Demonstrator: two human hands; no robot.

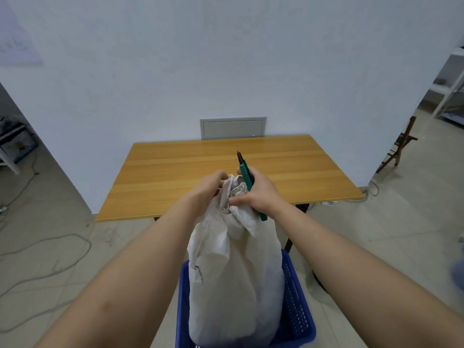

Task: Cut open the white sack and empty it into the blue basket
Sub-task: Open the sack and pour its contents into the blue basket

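Observation:
A full white sack [233,277] stands upright inside the blue basket [297,315] on the floor, right below me. Its neck is bunched together at the top. My left hand [209,188] grips the left side of that bunched neck. My right hand [258,194] pinches the neck from the right while also holding a green utility knife [245,175]. The knife's dark blade points up and away from me, above the sack's top. The sack hides the inside of the basket.
A wooden table [175,172] stands just beyond the sack against a white wall. Loose cables [50,247] trail over the tiled floor at left. A folding wooden chair [401,144] and a white shelf [449,81] are at the far right.

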